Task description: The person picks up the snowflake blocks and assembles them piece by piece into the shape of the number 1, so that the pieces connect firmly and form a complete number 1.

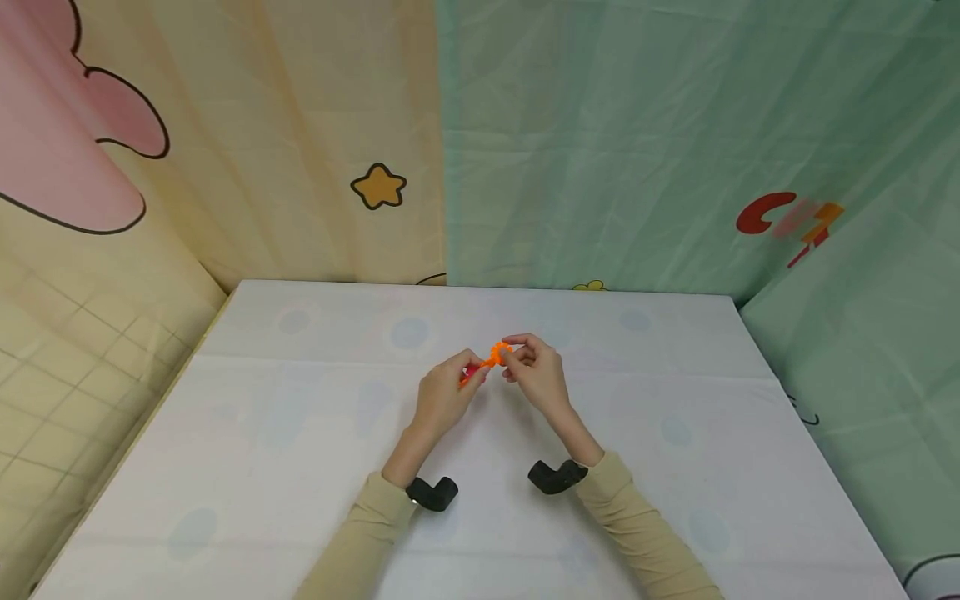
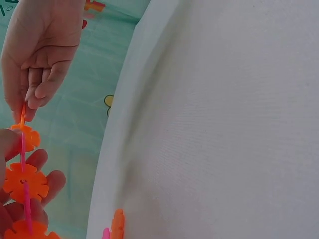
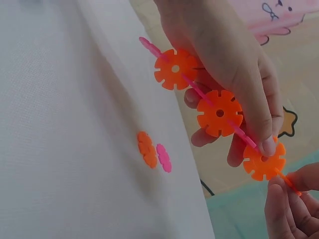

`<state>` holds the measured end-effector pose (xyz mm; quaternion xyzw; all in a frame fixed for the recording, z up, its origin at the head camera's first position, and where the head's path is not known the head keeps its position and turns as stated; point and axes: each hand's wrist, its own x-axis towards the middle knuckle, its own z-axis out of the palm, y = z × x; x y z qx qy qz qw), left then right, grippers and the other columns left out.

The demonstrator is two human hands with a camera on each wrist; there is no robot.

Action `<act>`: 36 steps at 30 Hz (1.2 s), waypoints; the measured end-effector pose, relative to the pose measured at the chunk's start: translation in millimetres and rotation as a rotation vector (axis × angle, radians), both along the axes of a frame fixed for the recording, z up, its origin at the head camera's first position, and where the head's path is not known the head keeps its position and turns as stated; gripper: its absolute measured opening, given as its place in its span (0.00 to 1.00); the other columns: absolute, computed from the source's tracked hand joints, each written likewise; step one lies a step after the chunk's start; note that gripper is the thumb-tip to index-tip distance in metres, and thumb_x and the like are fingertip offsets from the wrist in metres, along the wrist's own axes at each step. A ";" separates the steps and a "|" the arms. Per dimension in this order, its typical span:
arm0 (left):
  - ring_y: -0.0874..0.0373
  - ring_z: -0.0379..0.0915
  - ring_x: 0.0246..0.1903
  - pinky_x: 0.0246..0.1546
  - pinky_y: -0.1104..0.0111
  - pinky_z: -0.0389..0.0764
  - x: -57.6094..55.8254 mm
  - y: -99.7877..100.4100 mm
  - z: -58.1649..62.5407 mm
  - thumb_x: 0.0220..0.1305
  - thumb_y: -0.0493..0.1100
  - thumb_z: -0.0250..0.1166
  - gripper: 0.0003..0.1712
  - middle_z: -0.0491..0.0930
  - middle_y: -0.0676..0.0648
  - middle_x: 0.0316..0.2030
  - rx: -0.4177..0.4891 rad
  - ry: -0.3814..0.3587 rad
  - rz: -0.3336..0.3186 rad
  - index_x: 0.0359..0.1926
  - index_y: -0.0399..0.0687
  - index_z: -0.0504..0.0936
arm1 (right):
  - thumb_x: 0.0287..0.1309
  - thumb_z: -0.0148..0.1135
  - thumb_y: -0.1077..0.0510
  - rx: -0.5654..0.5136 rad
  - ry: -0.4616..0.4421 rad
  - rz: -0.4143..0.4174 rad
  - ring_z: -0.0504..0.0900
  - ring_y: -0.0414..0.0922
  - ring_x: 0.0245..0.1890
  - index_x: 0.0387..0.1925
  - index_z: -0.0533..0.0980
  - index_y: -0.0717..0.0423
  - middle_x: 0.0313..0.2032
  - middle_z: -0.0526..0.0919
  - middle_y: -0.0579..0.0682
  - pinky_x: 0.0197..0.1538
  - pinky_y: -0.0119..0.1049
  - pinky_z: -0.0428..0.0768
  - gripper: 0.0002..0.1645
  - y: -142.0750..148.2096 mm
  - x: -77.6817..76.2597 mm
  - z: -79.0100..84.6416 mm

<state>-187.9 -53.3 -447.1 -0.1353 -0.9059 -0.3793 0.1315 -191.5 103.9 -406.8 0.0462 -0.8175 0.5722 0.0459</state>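
Note:
A chain of interlocked notched plastic discs, orange and pink by turns, runs between my hands. My left hand (image 1: 444,390) grips it, its thumb on the orange disc (image 3: 264,160) near the chain's end. Farther along, another orange disc (image 3: 220,113) and a pink disc (image 3: 198,91) lie against the curled fingers. Pinched by the thumb and fingers of my right hand (image 1: 542,377) is the end orange disc (image 3: 288,181), seen edge-on in the right wrist view and slotted into its neighbour. Both hands are above the table. How deep that joint sits cannot be made out.
A loose orange disc (image 3: 147,150) and a loose pink disc (image 3: 164,158) lie side by side on the white-covered table (image 1: 300,467). Behind the table's far edge hang a cream curtain (image 1: 315,100) and a green curtain (image 1: 600,125).

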 end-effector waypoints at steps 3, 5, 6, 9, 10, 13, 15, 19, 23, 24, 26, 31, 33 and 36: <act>0.60 0.71 0.23 0.25 0.71 0.71 -0.4 0.2 -0.4 0.64 0.46 0.64 0.06 0.81 0.51 0.26 -0.014 0.022 -0.003 0.36 0.49 0.80 | 0.61 0.61 0.64 -0.007 -0.013 -0.014 0.81 0.40 0.19 0.48 0.78 0.65 0.31 0.83 0.68 0.31 0.29 0.82 0.14 1.9 -9.1 -15.8; 0.60 0.71 0.23 0.26 0.71 0.72 -0.5 0.2 -0.7 0.64 0.46 0.64 0.06 0.81 0.51 0.25 -0.020 0.040 -0.006 0.36 0.49 0.80 | 0.61 0.62 0.62 -0.027 -0.011 -0.020 0.82 0.45 0.20 0.48 0.78 0.63 0.31 0.83 0.68 0.30 0.27 0.80 0.14 3.1 -12.9 -23.6; 0.60 0.71 0.23 0.25 0.71 0.72 -0.6 0.2 -1.0 0.64 0.46 0.64 0.06 0.81 0.51 0.25 -0.020 0.047 -0.007 0.36 0.48 0.80 | 0.60 0.62 0.62 -0.036 -0.010 -0.024 0.82 0.47 0.21 0.48 0.78 0.63 0.31 0.83 0.68 0.29 0.26 0.80 0.14 2.9 -13.3 -25.1; 0.62 0.70 0.21 0.24 0.72 0.71 -1.0 0.7 -1.1 0.62 0.45 0.66 0.06 0.79 0.52 0.23 -0.018 0.070 -0.011 0.35 0.48 0.80 | 0.60 0.62 0.62 -0.062 0.002 -0.035 0.82 0.50 0.20 0.46 0.79 0.62 0.30 0.82 0.68 0.27 0.26 0.78 0.13 2.4 -13.1 -26.2; 0.62 0.70 0.21 0.23 0.73 0.71 -1.3 0.8 -1.1 0.61 0.44 0.66 0.05 0.79 0.52 0.23 -0.016 0.077 -0.013 0.35 0.48 0.80 | 0.59 0.62 0.62 -0.070 0.007 -0.036 0.82 0.51 0.20 0.45 0.79 0.62 0.30 0.82 0.68 0.27 0.26 0.78 0.12 2.2 -13.0 -26.1; 0.63 0.68 0.20 0.22 0.74 0.69 -3.0 1.2 -0.7 0.60 0.43 0.67 0.05 0.78 0.53 0.22 -0.022 0.095 -0.016 0.34 0.48 0.81 | 0.59 0.62 0.63 -0.067 0.025 -0.042 0.80 0.49 0.18 0.44 0.80 0.62 0.29 0.82 0.69 0.24 0.27 0.77 0.11 1.8 -13.4 -24.9; 0.63 0.67 0.19 0.22 0.74 0.68 -3.9 1.3 -0.2 0.60 0.44 0.67 0.05 0.78 0.53 0.21 -0.026 0.104 -0.016 0.34 0.48 0.81 | 0.59 0.62 0.64 -0.058 0.028 -0.041 0.78 0.46 0.17 0.44 0.80 0.62 0.29 0.82 0.69 0.23 0.27 0.77 0.11 1.7 -14.2 -24.0; 0.64 0.66 0.18 0.21 0.74 0.67 -4.3 0.8 1.0 0.61 0.45 0.66 0.06 0.77 0.53 0.20 -0.032 0.115 -0.014 0.34 0.48 0.81 | 0.58 0.61 0.64 -0.040 -0.001 -0.036 0.74 0.39 0.15 0.44 0.80 0.62 0.29 0.83 0.69 0.22 0.27 0.74 0.12 1.3 -15.6 -21.9; 0.63 0.66 0.18 0.21 0.74 0.66 -4.7 0.4 0.8 0.62 0.46 0.65 0.08 0.76 0.53 0.20 -0.032 0.106 -0.019 0.33 0.47 0.81 | 0.58 0.61 0.65 -0.029 -0.040 -0.032 0.73 0.38 0.15 0.45 0.80 0.63 0.29 0.82 0.69 0.22 0.28 0.73 0.12 1.0 -16.6 -18.6; 0.63 0.66 0.18 0.21 0.74 0.67 -5.0 0.4 0.6 0.62 0.47 0.65 0.08 0.76 0.53 0.20 -0.031 0.105 -0.018 0.33 0.47 0.80 | 0.58 0.60 0.65 -0.026 -0.047 -0.031 0.73 0.38 0.15 0.45 0.80 0.63 0.29 0.81 0.69 0.22 0.28 0.73 0.13 1.1 -16.9 -17.7; 0.63 0.66 0.19 0.22 0.73 0.67 -5.5 0.3 0.0 0.62 0.47 0.64 0.08 0.77 0.52 0.21 -0.026 0.100 -0.014 0.33 0.48 0.80 | 0.58 0.60 0.65 -0.020 -0.057 -0.027 0.72 0.39 0.15 0.45 0.80 0.63 0.29 0.81 0.69 0.21 0.28 0.72 0.13 1.2 -17.8 -15.5; 0.63 0.67 0.19 0.22 0.72 0.68 -7.0 0.8 -2.9 0.62 0.47 0.65 0.08 0.77 0.52 0.21 -0.004 0.113 0.003 0.33 0.48 0.80 | 0.56 0.58 0.66 -0.005 -0.078 -0.014 0.71 0.38 0.14 0.44 0.81 0.62 0.27 0.81 0.68 0.20 0.28 0.68 0.13 1.5 -22.0 -12.6; 0.63 0.67 0.18 0.22 0.72 0.68 -7.5 1.2 -4.1 0.62 0.47 0.65 0.08 0.76 0.52 0.20 0.003 0.118 0.012 0.34 0.48 0.80 | 0.55 0.57 0.67 -0.007 -0.091 -0.007 0.71 0.38 0.14 0.44 0.81 0.61 0.25 0.80 0.67 0.20 0.28 0.68 0.15 1.0 -24.1 -13.2; 0.63 0.67 0.18 0.22 0.73 0.68 -8.2 1.5 -4.4 0.61 0.46 0.66 0.07 0.76 0.52 0.20 -0.006 0.128 0.016 0.34 0.48 0.80 | 0.54 0.56 0.67 -0.020 -0.123 -0.002 0.71 0.39 0.15 0.44 0.81 0.62 0.25 0.81 0.65 0.20 0.28 0.68 0.16 0.7 -25.7 -16.2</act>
